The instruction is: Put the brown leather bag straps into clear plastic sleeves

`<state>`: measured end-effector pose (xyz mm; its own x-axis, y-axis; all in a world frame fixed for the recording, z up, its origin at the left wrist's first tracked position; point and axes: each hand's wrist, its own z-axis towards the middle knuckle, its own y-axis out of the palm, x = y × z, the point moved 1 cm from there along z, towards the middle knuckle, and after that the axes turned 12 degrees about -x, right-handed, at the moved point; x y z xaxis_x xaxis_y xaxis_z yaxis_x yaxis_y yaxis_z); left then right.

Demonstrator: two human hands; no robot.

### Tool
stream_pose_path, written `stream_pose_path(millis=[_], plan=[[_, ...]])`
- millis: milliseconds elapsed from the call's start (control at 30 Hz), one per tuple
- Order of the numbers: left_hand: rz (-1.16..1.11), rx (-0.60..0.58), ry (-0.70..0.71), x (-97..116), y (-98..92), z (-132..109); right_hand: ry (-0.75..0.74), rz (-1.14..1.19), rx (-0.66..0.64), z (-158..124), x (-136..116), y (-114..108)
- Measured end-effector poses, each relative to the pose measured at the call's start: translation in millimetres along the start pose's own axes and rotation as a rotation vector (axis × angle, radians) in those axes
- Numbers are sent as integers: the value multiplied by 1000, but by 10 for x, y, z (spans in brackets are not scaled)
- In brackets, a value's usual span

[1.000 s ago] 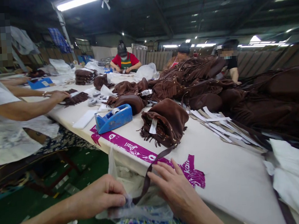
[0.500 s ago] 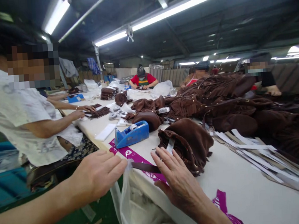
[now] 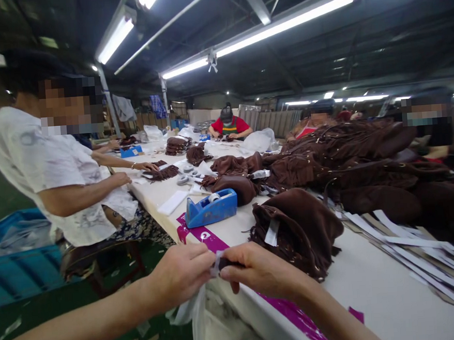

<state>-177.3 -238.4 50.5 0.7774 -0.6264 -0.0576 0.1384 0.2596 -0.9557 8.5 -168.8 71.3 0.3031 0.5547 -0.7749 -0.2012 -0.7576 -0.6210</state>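
Note:
Over the table's front edge, my two hands almost meet. My right hand (image 3: 253, 265) is closed around a dark brown strap (image 3: 229, 263), with the thumb along its near side. My left hand (image 3: 185, 272) pinches the translucent plastic wrap (image 3: 218, 263) at the strap's end; its fingertips are partly hidden. A dark brown fringed handbag (image 3: 306, 226) lies on its side just beyond my right hand, a white tag (image 3: 272, 233) at its opening. Whether the strap belongs to this bag cannot be seen. Below my hands hangs a translucent plastic bag (image 3: 212, 324).
A blue tape dispenser (image 3: 212, 210) stands on purple printed tape (image 3: 204, 236) along the edge. Brown bags (image 3: 350, 151) are heaped at the right, near white and grey strips (image 3: 411, 250). A co-worker (image 3: 67, 171) sits at the left by a blue crate (image 3: 27, 267).
My right hand has gone from spread fingers beside the bag to gripping the strap close to my left hand. The view has shifted, so the table scene appears farther right.

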Motion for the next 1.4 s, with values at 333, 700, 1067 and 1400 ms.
stream_pose_path(millis=[333,700,1067,1400], plan=[[-712,-232,1,-84,248,-9,109,-86,199,-137,253,476],[-836,-699,-70,-109,376,6,248,-491,26,-385,233,438],[92,179,-167,-49,532,-97,207,-162,245,-358,197,517],[-1590,-499,-370,166,185,74,142,34,299,-417,295,394]])
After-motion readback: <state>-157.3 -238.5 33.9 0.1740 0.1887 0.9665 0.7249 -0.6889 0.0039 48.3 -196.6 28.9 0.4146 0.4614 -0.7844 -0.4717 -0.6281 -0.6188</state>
